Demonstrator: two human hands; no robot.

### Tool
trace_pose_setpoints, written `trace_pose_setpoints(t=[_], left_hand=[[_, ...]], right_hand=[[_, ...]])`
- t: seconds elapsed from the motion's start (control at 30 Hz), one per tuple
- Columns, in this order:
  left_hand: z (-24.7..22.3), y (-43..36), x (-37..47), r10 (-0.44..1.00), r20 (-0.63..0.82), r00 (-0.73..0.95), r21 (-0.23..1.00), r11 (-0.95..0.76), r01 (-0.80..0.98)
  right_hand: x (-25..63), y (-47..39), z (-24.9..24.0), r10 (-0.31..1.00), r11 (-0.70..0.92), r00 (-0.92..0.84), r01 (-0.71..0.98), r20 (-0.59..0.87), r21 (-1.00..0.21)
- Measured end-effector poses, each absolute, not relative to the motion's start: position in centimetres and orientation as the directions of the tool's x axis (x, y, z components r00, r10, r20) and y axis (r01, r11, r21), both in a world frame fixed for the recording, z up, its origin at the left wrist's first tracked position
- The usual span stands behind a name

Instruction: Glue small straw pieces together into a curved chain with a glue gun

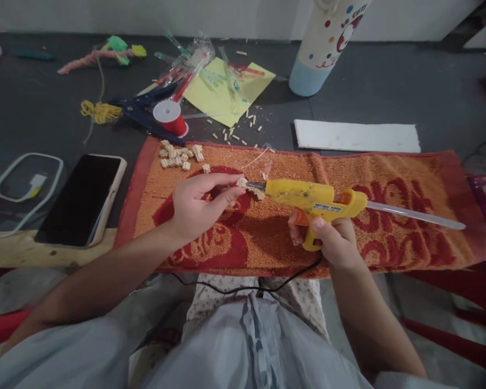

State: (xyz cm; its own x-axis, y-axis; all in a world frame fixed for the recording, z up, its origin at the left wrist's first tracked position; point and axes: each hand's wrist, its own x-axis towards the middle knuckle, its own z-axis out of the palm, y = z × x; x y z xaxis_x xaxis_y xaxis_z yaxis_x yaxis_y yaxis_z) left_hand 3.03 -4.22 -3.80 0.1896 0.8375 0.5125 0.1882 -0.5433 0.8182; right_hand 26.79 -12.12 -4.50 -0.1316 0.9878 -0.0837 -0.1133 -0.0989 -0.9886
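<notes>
My right hand (335, 237) grips a yellow glue gun (303, 195) by its handle, fingers around the orange trigger. A clear glue stick (417, 214) sticks out of the gun's back end. Between thumb and fingertips, my left hand (200, 205) pinches a small cluster of cut wooden stick pieces (242, 183). The gun's dark nozzle (255, 185) meets or nearly meets that cluster. Both hands are above an orange and red towel (283, 232). Several more bundles of short wooden pieces (178, 155) lie at the towel's upper left.
A phone (83, 200) and white cable (28, 156) lie at left. Behind the towel are a red thread spool (172, 119), dark blue pliers-like tool (141, 111), yellow paper (227, 97), wood scraps (233, 129), white strip (356, 136) and bottle (319, 54). The gun's black cord (238, 290) crosses my lap.
</notes>
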Motion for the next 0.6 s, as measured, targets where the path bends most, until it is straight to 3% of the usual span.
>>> trace_pose_setpoints(t=[0.6], left_hand=[[-3.61,-4.54,3.06,0.919,0.348,0.187,0.888,-0.387,0.248]], right_hand=[[26.65,-12.12,-4.51,0.993,-0.058,-0.111,-0.124,-0.044,-0.991]])
